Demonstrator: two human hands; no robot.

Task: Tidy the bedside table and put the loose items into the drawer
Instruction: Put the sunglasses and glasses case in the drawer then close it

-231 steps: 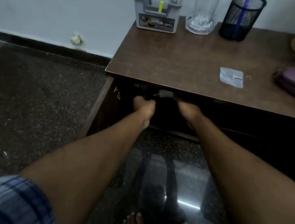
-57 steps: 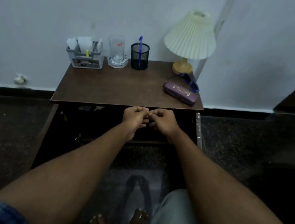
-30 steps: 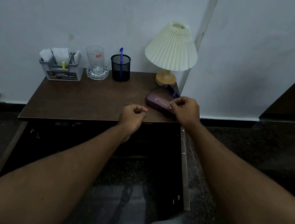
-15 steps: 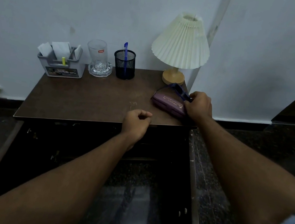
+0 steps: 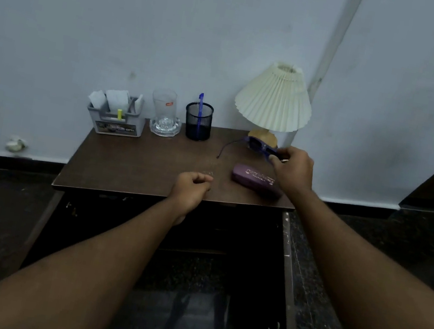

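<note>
Purple glasses (image 5: 259,145) are pinched at one end by the right hand (image 5: 293,171) fingers and held lifted off the bedside table (image 5: 138,162), just in front of the lamp (image 5: 273,102) base, with one temple arm hanging out to the left. The purple case (image 5: 254,180) lies on the top, below that hand. Left hand (image 5: 191,191) fingers are curled into a fist over the front edge; nothing is seen inside. A grey organizer (image 5: 115,118), glass (image 5: 165,115) and mesh pen cup (image 5: 198,122) are lined along the wall. The space under the top is too dark to read.
</note>
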